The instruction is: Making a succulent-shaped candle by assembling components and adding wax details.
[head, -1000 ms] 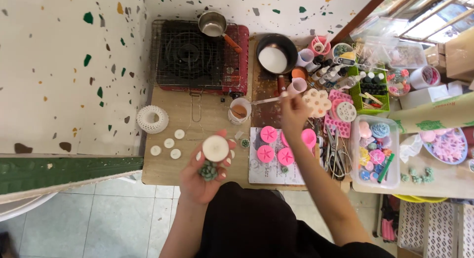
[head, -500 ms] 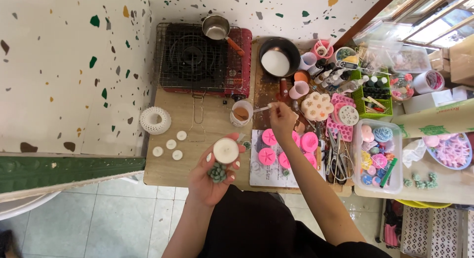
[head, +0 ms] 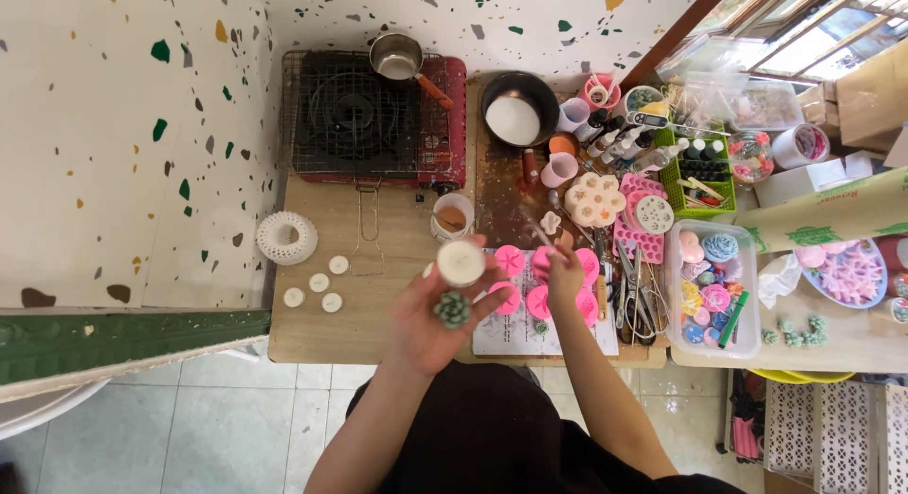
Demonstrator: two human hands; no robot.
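My left hand [head: 435, 314] holds a small round white candle [head: 461, 263] at the fingertips and a green succulent-shaped piece [head: 452, 309] in the palm, raised above the wooden table's [head: 322, 331] front edge. My right hand [head: 565, 275] grips a thin stick [head: 541, 236] and hovers over several pink round moulds [head: 541, 301] that lie on a sheet of paper [head: 492, 338]. A white cup [head: 451, 216] with brown contents stands just behind my left hand.
A red portable stove [head: 364, 116] with a small saucepan [head: 397, 55] sits at the back left. A black pan [head: 515, 114] of white wax, a green basket of bottles [head: 702, 168], a clear box [head: 714, 288] of coloured shapes, a white ring [head: 288, 238] and small white discs [head: 318, 284] surround the work spot.
My right hand drew back from the white cup toward the pink moulds, bringing the stick along. My left hand moved right and up with the candle and green piece.
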